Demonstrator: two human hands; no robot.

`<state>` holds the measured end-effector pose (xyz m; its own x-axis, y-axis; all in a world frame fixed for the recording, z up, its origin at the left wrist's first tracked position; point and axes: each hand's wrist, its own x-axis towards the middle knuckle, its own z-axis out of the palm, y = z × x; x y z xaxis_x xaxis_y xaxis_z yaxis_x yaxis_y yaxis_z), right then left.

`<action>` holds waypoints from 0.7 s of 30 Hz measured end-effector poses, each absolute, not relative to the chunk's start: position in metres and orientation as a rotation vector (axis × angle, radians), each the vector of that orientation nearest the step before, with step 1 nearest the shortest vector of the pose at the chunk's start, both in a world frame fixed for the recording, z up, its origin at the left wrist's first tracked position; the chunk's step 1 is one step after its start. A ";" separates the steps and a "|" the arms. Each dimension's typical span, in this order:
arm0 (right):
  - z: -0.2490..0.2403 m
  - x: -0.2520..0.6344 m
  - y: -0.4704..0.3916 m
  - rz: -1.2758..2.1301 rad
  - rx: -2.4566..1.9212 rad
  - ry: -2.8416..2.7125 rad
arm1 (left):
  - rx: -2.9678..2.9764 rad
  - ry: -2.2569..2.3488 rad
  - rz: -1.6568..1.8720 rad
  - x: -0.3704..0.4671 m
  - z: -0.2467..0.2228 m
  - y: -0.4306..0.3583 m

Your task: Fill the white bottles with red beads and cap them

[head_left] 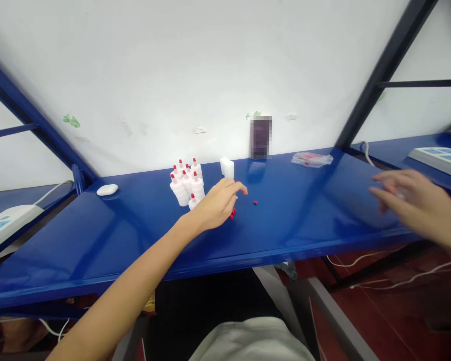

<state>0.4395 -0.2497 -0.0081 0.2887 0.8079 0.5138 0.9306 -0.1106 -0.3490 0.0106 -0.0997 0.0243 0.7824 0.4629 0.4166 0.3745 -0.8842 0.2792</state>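
My left hand [220, 204] hovers over the table, fingers bent and thumb apart, with nothing visible in it. Small red caps [233, 213] lie just beneath its fingers, and one more red cap [255, 202] sits off to the right. Left of this hand stands a cluster of white squeeze bottles [179, 190] with red-tipped nozzles. Beyond the fingers are white bottles [229, 169] with no red tip showing. My right hand [409, 198] is raised at the right, blurred by motion, its thumb and forefinger apart; a faint pale patch near its palm is unclear.
A clear plastic bag [311, 159] with red pieces lies at the back right. A pixelated dark rectangle [260, 137] leans against the wall. A white rounded case [107, 189] rests at the left. Blue frame posts [41, 125] and dark posts [379, 75] flank the blue table [135, 230].
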 end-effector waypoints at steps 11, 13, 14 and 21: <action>0.011 0.458 -0.058 -0.192 -2.046 -1.765 | 2.779 0.727 0.503 0.074 0.033 -0.071; 0.006 0.457 -0.058 -0.214 -2.027 -1.796 | 2.779 0.691 0.522 0.078 0.033 -0.065; 0.004 0.455 -0.059 -0.227 -2.009 -1.820 | 2.774 0.677 0.537 0.081 0.033 -0.061; -0.004 0.473 -0.058 -0.291 -1.881 -1.799 | 2.834 0.692 0.559 0.117 0.029 -0.047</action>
